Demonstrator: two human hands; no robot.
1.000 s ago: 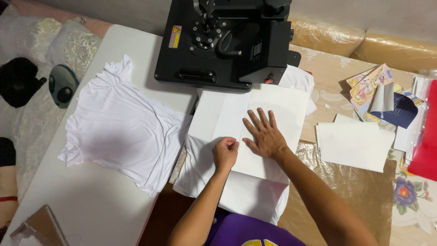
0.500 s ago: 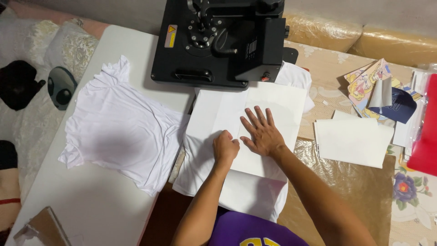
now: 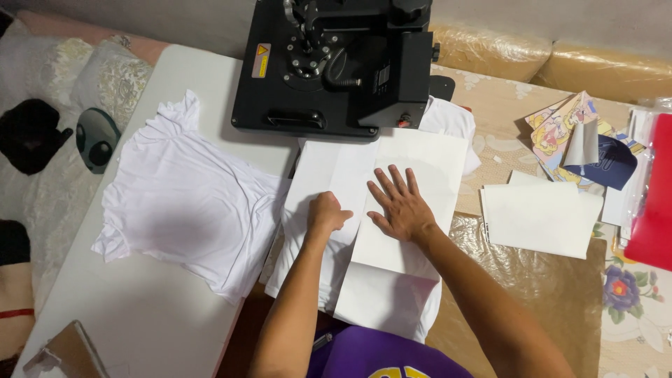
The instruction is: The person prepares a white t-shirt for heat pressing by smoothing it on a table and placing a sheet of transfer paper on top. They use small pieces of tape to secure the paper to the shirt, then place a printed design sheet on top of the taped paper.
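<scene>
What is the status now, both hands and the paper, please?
Left hand fisted, right hand flat, both pressing white paper sheet. Sheet lies over white shirt. Black heat press directly behind.

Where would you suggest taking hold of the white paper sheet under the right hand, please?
Probably by its far right corner, coming from the right. The white paper sheet lies flat on the folded white garment; the right hand presses its middle and the left hand holds its left edge, while the black heat press crowds the far side.

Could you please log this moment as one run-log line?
left hand: fist on paper | right hand: flat on paper | paper: on shirt | press: behind
</scene>
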